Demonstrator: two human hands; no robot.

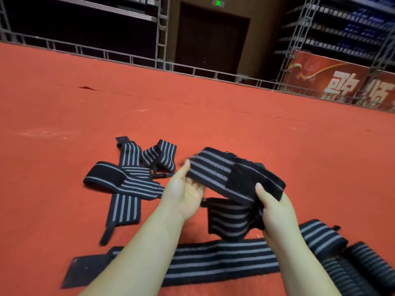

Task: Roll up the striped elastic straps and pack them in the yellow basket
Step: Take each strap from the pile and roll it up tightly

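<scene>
Hidden, cropped and blurred parts of the strap scene

The long black-and-grey striped elastic strap lying flat on the near floor (213, 261) is crossed by both forearms, which hide two stretches of it. The held black-and-grey striped strap (215, 167) covers the left hand's (186, 193) fingers and most of the right hand's (275, 212) fingers; its far left end is motion-blurred. The rolled striped straps at the near right (350, 265) are cut off by the bottom and right edges. The red banner with large pale characters at the far right (342, 82) runs out of view, partly behind metal scaffolding (292, 39).
</scene>
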